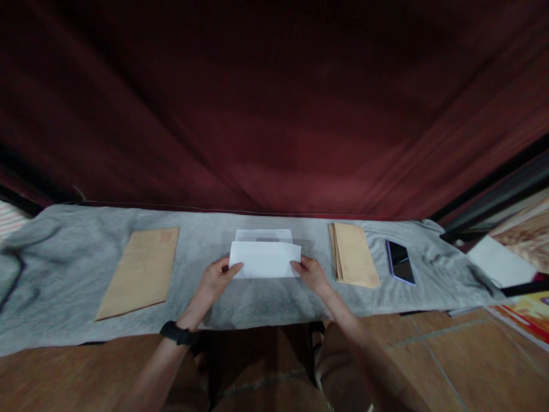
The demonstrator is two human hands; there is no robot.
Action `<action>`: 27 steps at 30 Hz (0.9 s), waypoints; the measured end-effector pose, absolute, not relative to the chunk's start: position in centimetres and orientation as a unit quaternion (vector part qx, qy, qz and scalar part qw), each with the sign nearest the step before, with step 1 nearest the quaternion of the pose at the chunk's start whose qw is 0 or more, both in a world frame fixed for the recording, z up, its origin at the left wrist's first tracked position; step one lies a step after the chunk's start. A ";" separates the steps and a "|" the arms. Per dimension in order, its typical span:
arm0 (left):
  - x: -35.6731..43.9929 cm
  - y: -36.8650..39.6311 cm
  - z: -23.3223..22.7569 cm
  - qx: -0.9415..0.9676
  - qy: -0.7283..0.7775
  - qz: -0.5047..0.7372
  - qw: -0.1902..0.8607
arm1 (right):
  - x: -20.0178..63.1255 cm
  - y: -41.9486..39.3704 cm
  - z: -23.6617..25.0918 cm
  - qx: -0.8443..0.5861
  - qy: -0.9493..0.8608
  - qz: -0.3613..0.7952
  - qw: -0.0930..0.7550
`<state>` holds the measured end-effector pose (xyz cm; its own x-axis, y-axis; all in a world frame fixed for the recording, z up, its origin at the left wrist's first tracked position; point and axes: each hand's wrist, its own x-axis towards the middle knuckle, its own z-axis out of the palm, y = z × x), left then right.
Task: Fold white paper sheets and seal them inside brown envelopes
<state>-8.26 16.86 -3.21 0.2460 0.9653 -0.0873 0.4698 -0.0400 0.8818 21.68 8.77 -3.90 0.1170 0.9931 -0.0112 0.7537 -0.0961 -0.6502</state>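
Note:
A white sheet of paper [266,260], apparently folded, is held level between my two hands over the grey cloth. My left hand [217,277] pinches its left edge, thumb on top. At the opposite edge my right hand [313,273] grips it the same way, with the fingers hidden underneath. Just behind the held sheet, another white paper part [263,234] shows; I cannot tell whether it belongs to the same sheet. To the right of my right hand lies a small stack of brown envelopes [355,254]. A larger brown envelope [143,266] rests left of my left hand.
A phone [401,263] with a purple edge lies right of the envelope stack. Grey cloth [266,309] covers the narrow table. A dark red curtain [274,114] hangs behind it. Brown floor tiles [446,355] show in front, with a colourful printed item [527,312] at far right.

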 end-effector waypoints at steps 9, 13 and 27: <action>-7.4 17.7 -2.2 0.719 0.593 0.218 0.291 | 20.5 10.3 -3.3 -0.782 -0.577 0.185 0.144; -6.8 17.9 -1.7 0.736 0.617 0.160 0.227 | 19.9 10.9 -2.7 -0.799 -0.573 0.154 0.092; -6.0 17.4 -0.6 0.737 0.658 0.029 0.153 | 19.0 12.1 -2.9 -0.812 -0.561 0.145 0.063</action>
<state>-5.97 17.36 -0.58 0.1329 0.9782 -0.1597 0.9607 -0.0875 0.2636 18.99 12.15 -2.89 0.3281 0.9302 -0.1642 0.8937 -0.3621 -0.2652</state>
